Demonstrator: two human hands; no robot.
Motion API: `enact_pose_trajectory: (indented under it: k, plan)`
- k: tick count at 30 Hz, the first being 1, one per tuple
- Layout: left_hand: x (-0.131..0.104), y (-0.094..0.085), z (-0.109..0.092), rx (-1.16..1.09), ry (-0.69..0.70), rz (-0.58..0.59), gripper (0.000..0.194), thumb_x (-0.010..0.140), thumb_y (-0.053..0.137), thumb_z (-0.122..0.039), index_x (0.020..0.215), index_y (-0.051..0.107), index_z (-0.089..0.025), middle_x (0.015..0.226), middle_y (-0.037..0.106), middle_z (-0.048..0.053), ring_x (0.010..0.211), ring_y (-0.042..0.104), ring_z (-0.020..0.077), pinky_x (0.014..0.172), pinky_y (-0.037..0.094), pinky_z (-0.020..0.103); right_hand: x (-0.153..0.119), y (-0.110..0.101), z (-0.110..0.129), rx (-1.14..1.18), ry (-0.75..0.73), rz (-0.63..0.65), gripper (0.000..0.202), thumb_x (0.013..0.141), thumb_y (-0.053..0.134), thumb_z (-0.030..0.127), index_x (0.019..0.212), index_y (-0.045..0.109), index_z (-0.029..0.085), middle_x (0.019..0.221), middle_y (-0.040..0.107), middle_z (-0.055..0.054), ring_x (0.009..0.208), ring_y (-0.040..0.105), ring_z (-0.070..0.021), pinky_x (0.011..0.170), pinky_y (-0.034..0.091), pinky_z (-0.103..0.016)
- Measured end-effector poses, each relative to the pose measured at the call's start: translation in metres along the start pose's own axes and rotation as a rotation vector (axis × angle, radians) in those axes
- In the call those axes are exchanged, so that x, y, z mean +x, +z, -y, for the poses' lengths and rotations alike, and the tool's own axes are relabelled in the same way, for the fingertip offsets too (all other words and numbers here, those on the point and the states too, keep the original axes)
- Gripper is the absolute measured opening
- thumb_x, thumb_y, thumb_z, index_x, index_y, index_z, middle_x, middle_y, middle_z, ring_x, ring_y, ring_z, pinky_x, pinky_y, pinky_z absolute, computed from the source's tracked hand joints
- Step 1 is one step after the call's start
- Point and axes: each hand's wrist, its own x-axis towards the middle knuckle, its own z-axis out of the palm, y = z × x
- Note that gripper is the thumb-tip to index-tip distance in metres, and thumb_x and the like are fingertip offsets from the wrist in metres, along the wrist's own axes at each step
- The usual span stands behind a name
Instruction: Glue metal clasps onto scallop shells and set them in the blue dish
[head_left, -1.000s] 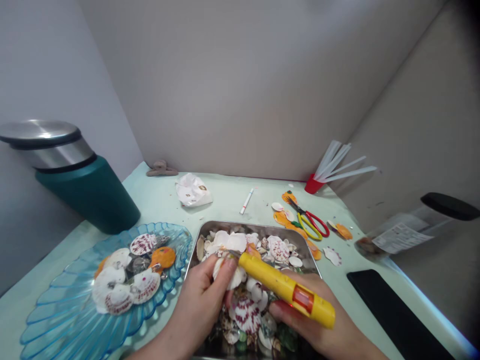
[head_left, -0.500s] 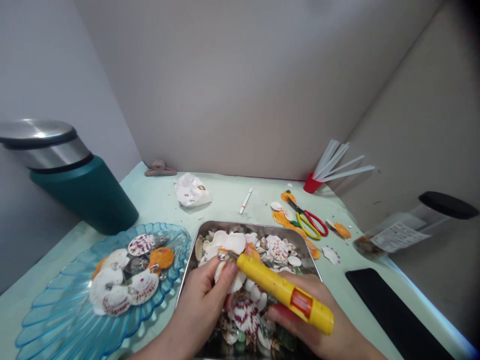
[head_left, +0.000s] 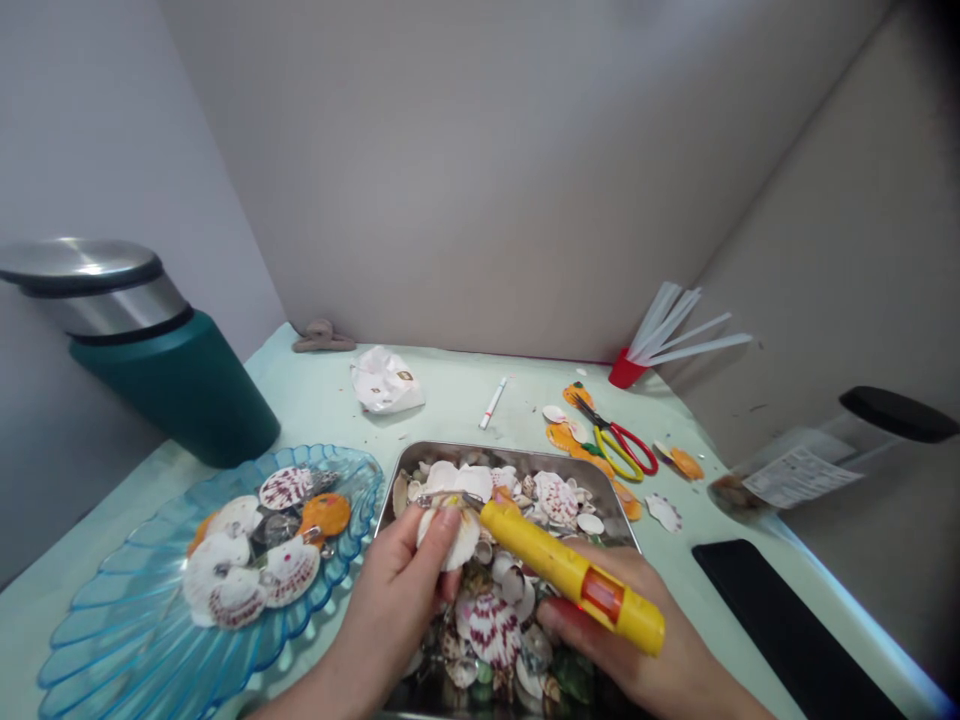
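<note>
1. Pinching a white shell (head_left: 456,543) between thumb and fingers, the left hand (head_left: 394,595) is closed on its lower left part, above the metal tray (head_left: 626,515).
2. The right hand (head_left: 619,655) is wrapped around a yellow tool (head_left: 551,552) with a reddish window near its rear end. The tool slants up toward the left, its metal tip at the upper edge of the white shell, where there is also a small metallic piece, too small to make out clearly.
3. Beneath both hands, the tray holds many loose shells, among them a purple-and-white ribbed one (head_left: 491,625).
4. To the left, a blue scalloped dish (head_left: 142,640) carries white, speckled and orange shells. Behind it stands a teal bottle (head_left: 180,390) with a silver lid.
5. On the pale green counter (head_left: 450,395), beyond the tray, are a brownish clip (head_left: 322,337), a crumpled white wrapper (head_left: 386,382) and a white pen (head_left: 493,403).
6. Right of the pen, scissors (head_left: 616,445) with red and yellow handles lie by orange and white shell pieces (head_left: 561,436). Behind them, a red cup (head_left: 625,371) holds translucent white sticks (head_left: 667,322).
7. Farther right are a clear jar (head_left: 806,465) with a black lid and a flat black object (head_left: 795,630).
</note>
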Motion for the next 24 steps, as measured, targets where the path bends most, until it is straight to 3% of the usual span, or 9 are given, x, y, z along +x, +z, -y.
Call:
enact_pose_trajectory:
  k: [7, 12, 17, 24]
  plan:
    - [-0.0008, 0.0001, -0.0017, 0.007, 0.005, 0.013, 0.043, 0.082, 0.052, -0.057, 0.063, 0.047, -0.018, 0.046, 0.044, -0.006, 0.044, 0.035, 0.0078, 0.041, 0.023, 0.017, -0.0042, -0.0005, -0.0067, -0.056, 0.020, -0.016, 0.018, 0.084, 0.060, 0.036, 0.079, 0.063, 0.019, 0.073, 0.065, -0.004, 0.067, 0.061, -0.0192, 0.062, 0.048, -0.030]
    - [-0.0004, 0.0002, -0.0002, 0.007, 0.031, 0.013, 0.042, 0.081, 0.053, -0.056, 0.065, 0.049, -0.018, 0.049, 0.044, -0.006, 0.048, 0.037, 0.0091, 0.043, 0.027, 0.018, -0.0036, 0.0004, -0.0064, -0.040, -0.005, -0.015, 0.020, 0.085, 0.058, 0.037, 0.077, 0.061, 0.019, 0.068, 0.064, -0.002, 0.061, 0.059, -0.0169, 0.059, 0.048, -0.029]
    - [-0.0015, 0.0011, 0.0021, 0.023, 0.005, 0.029, 0.041, 0.082, 0.053, -0.054, 0.064, 0.047, -0.018, 0.050, 0.043, -0.006, 0.044, 0.032, 0.0073, 0.039, 0.021, 0.018, -0.0029, 0.0007, -0.0065, -0.055, 0.011, -0.007, 0.019, 0.084, 0.061, 0.036, 0.075, 0.060, 0.019, 0.072, 0.065, -0.003, 0.065, 0.060, -0.0178, 0.060, 0.048, -0.028]
    - [-0.0003, 0.0032, 0.0018, -0.037, 0.011, 0.008, 0.037, 0.078, 0.059, -0.053, 0.069, 0.054, -0.018, 0.056, 0.042, -0.006, 0.051, 0.036, 0.0084, 0.044, 0.030, 0.016, -0.0041, 0.0002, -0.0040, -0.075, -0.030, -0.008, 0.017, 0.085, 0.060, 0.037, 0.080, 0.062, 0.020, 0.067, 0.063, 0.000, 0.060, 0.058, -0.0154, 0.059, 0.046, -0.027]
